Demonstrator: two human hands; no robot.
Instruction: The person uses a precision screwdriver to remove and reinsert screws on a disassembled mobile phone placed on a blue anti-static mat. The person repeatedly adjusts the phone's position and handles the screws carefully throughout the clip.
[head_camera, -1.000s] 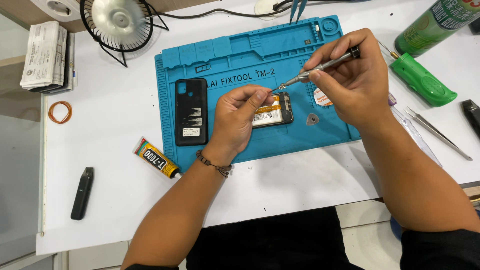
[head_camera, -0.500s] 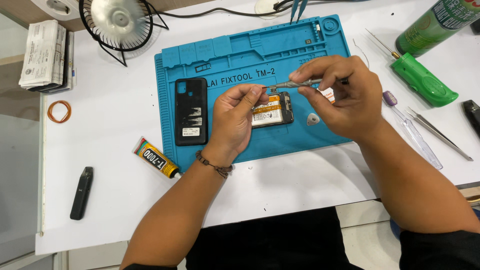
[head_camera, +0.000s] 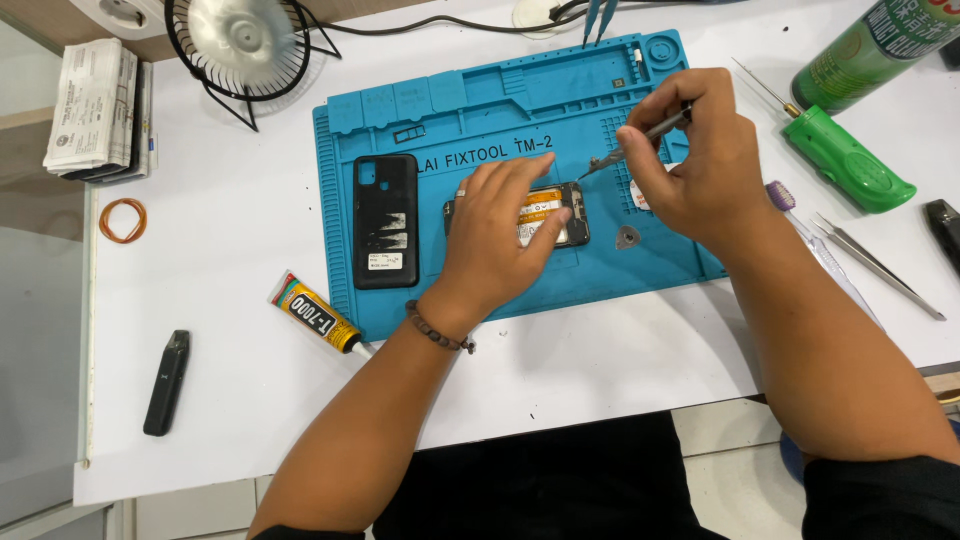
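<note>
Phone (head_camera: 560, 215) repair on blue mat (head_camera: 480, 120)
Left hand (head_camera: 500, 235) pressed flat on phone; right hand (head_camera: 690, 160) gripping tweezers (head_camera: 635, 145) above it

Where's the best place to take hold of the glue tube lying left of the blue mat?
Probably the yellow and black body of the glue tube, pinched across its width from above. It lies flat and diagonal, nozzle touching the blue mat, and neither the left hand nor anything else covers it.
</note>
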